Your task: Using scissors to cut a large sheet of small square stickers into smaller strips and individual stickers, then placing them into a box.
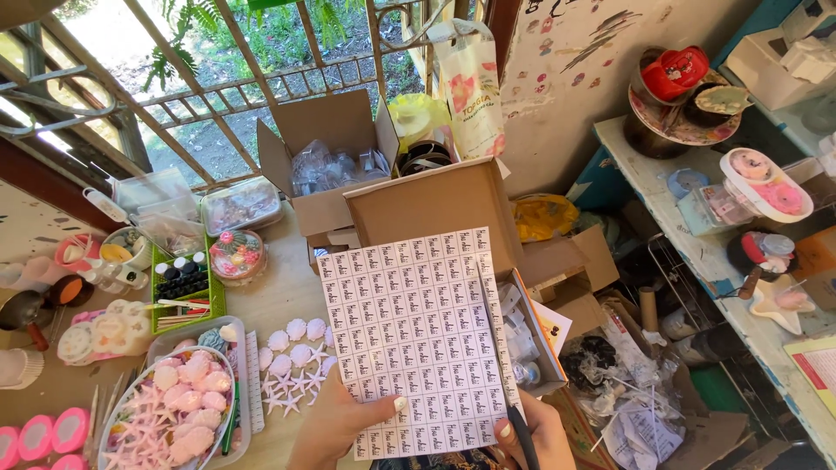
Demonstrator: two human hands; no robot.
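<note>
- Table, pale top, crowded: cardboard boxes at the far side by the window grille, green tray of small pots to the left, clear tub of pink shell and starfish pieces at the near left, loose shell pieces on the bare top beside it
- Label sheet, white, printed in a full grid of small stickers; held up over the table edge, in front of an open box; long axis runs near to far, top edge tilted slightly left; printed face toward the camera
- Progress, judged: grid looks complete, no gaps seen, so no label appears peeled yet; all peeling seems left
- Left hand, closed on the sheet's lower edge, thumb on top
- Right hand, pinching the lower right corner, also gripping a thin tool lying along the sheet's right margin, tip pointing away; kind of tool unclear
</note>
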